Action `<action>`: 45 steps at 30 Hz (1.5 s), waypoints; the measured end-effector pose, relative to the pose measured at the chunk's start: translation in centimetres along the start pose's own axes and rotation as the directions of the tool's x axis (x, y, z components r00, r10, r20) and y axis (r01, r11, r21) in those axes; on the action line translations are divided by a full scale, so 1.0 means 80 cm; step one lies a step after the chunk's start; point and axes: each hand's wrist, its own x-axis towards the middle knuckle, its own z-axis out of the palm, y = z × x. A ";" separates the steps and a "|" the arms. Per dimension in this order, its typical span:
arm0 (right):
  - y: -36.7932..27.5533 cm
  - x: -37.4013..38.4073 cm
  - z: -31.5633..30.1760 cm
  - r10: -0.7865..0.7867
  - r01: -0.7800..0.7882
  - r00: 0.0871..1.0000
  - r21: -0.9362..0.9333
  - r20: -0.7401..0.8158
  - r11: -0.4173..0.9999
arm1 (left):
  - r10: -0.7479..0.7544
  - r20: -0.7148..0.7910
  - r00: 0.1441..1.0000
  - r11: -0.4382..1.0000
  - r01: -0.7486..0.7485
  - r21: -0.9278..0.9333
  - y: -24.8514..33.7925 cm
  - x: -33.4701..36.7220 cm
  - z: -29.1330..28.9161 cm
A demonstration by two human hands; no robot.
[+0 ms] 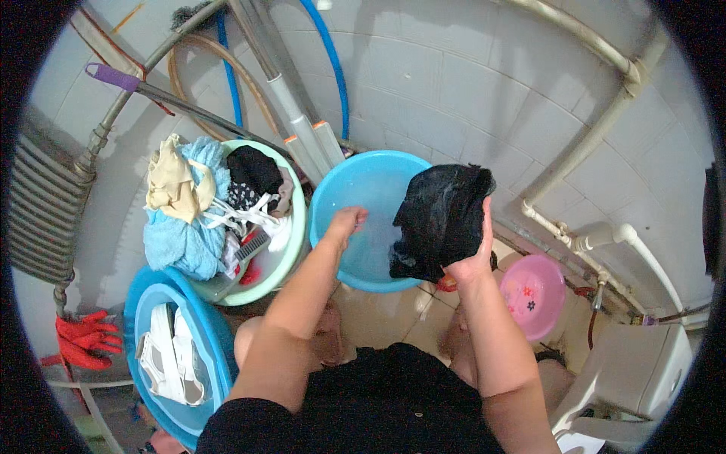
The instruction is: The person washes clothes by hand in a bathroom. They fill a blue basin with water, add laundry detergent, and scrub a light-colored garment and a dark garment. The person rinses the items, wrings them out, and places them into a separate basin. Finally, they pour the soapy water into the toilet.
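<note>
Right hand (pixel 470 265) holds black cloth (pixel 442 219) over right rim of blue basin (pixel 378 172), long axis slanting near-left; left hand (pixel 348 224) curls narrowly.

black cloth (pixel 439 223) over blue basin (pixel 355 172)

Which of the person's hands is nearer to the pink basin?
The right. The right hand holds the black cloth just left of the pink basin; the left hand is farther left, over the central blue basin.

Red glove (pixel 87 340) below ribbed radiator (pixel 47 208); blue hose (pixel 335 64) along wall (pixel 454 98).
</note>
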 end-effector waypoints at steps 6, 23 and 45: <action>0.027 0.019 -0.016 0.078 -0.089 0.989 -0.085 -0.126 0.992 | -0.162 -0.145 0.976 0.861 0.068 -0.503 -0.042 0.051 0.010; 0.112 0.063 -0.010 -0.274 0.095 0.961 -0.967 0.027 0.236 | 0.374 -0.258 0.891 0.872 -0.433 -0.228 0.092 -0.072 0.030; 0.081 0.117 -0.072 -0.496 -0.152 0.868 -0.956 -0.007 -0.253 | 0.415 0.020 0.910 0.845 -0.393 0.361 0.079 -0.084 0.059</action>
